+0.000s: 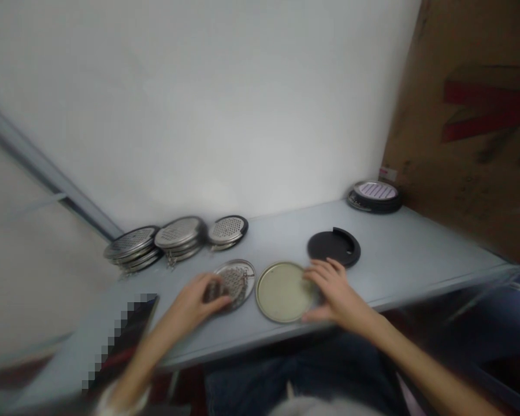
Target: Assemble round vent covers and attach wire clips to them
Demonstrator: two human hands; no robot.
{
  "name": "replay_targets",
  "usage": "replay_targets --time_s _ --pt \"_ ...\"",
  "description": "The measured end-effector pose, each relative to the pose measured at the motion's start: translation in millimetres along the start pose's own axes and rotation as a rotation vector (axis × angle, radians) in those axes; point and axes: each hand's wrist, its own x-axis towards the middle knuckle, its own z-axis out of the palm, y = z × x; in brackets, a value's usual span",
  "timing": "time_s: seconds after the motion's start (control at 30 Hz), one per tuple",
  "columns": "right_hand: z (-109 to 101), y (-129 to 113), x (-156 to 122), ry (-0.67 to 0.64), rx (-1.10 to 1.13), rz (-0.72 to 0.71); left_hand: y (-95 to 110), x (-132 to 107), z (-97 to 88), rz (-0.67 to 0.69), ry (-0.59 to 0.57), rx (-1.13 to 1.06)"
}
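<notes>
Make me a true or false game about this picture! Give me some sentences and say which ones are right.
The right hand touches the plain metal disc. True.
The black lid is touching neither hand. True.
The left hand is on the black lid. False: it is on a metal disc with holes.
The stacks stand on the floor. False: the stacks of holed discs stand on a pale grey table.
Brown cardboard stands at the table's right end. True.
</notes>
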Motion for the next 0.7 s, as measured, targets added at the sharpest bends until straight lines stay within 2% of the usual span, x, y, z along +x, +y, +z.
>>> replay_targets --time_s 0.13,0.27,0.37,0.5,0.7 --pt "0.7 -0.7 0.6 0.011 0.0 0.008 -14.4 4.3 -6.5 -0.05 0.037 -0.069" --pt "2.3 -0.3 -0.4 0.021 -0.003 0.005 -19.1 0.6 -6.7 -0.06 0.036 -0.031" --pt "3.3 0.2 -1.2 0.03 0.002 -0.003 -16.4 -5.7 -1.4 -0.082 0.002 -0.007" --pt "2.7 -0.2 -1.4 0.045 0.02 -0.007 -8.8 -11.8 5.3 -0.04 -0.026 0.077" --pt "0.3 -0.7 -0.4 0.005 0.039 0.002 2.5 -13.1 11.4 -0.043 -0.109 0.211"
